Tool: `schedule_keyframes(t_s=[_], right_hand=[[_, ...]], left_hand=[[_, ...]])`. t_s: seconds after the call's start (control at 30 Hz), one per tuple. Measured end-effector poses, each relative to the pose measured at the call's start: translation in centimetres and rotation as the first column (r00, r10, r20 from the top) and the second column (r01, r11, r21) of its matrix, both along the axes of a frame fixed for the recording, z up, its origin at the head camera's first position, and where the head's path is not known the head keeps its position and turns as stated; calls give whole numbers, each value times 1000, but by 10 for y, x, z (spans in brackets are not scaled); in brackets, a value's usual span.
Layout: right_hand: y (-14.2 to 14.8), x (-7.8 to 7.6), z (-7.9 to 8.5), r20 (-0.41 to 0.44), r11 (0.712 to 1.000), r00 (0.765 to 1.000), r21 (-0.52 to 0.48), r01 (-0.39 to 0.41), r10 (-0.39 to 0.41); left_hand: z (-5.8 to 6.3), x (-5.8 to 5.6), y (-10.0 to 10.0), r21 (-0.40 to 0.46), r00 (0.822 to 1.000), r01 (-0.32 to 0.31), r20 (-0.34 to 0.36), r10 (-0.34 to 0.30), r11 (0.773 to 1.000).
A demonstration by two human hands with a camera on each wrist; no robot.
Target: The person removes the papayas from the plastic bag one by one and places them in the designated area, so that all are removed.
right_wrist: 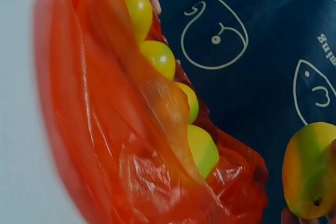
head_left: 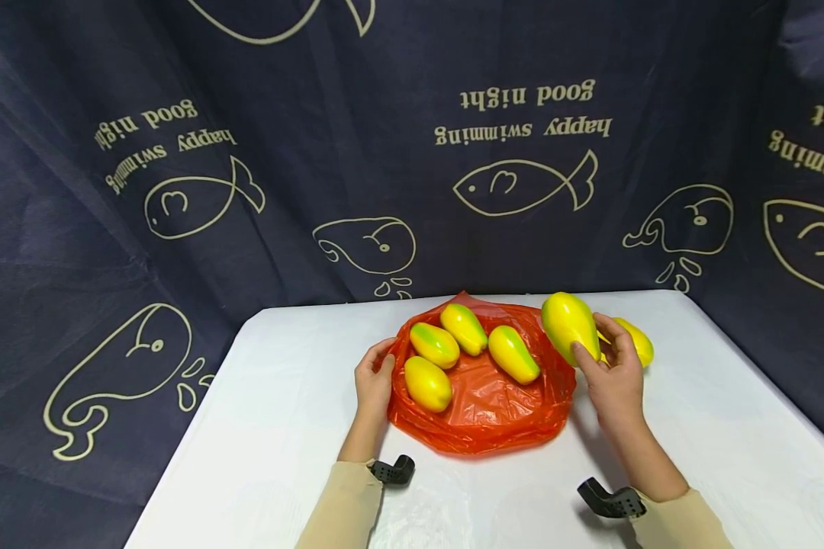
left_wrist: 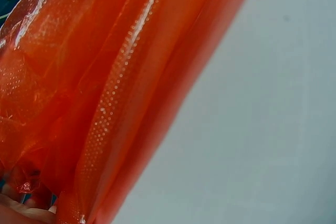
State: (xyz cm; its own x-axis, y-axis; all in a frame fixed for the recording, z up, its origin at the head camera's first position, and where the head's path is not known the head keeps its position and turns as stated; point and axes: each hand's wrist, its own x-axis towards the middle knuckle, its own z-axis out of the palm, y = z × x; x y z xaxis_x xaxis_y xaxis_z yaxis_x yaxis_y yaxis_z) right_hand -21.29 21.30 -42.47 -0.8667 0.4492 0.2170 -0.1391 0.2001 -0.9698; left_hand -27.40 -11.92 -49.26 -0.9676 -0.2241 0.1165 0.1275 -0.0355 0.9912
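A red plastic bag (head_left: 487, 404) lies with its mouth spread wide, and several yellow-green papayas (head_left: 428, 383) rest inside it. My left hand (head_left: 373, 385) pinches the bag's left rim; in the left wrist view the red film hides most of its fingers (left_wrist: 23, 211). Just above the bag's right rim, my right hand (head_left: 619, 377) holds another papaya (head_left: 568, 324) between thumb and fingers. That held papaya (right_wrist: 310, 169) also appears at the right edge of the right wrist view. Behind the right hand, one more papaya (head_left: 637, 341) is partly hidden.
The bag stands on a white table (head_left: 268, 427), near its back edge. A dark blue curtain (head_left: 357, 168) with fish and whale drawings hangs behind and at both sides. Each wrist wears a black camera mount (head_left: 393, 470).
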Motion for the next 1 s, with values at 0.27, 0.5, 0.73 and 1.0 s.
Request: schedule_keyframes(t_s=[0.27, 0.5, 0.73, 1.0], right_hand=[[15, -2, 2, -43, 997, 996, -15, 75, -76], [31, -1, -1, -80, 991, 988, -30, 129, -131], [44, -3, -4, -64, 982, 983, -96, 164, -171], [56, -3, -11, -83, 964, 970, -154, 215, -229]], left_hand=[[1, 0, 1, -17, 1000, -19, -9, 19, 1000], [1, 0, 1, -1, 1000, -11, 6, 11, 1000], [2, -2, 1, -14, 1000, -11, 13, 11, 1000], [0, -2, 0, 32, 1000, 6, 12, -6, 999]])
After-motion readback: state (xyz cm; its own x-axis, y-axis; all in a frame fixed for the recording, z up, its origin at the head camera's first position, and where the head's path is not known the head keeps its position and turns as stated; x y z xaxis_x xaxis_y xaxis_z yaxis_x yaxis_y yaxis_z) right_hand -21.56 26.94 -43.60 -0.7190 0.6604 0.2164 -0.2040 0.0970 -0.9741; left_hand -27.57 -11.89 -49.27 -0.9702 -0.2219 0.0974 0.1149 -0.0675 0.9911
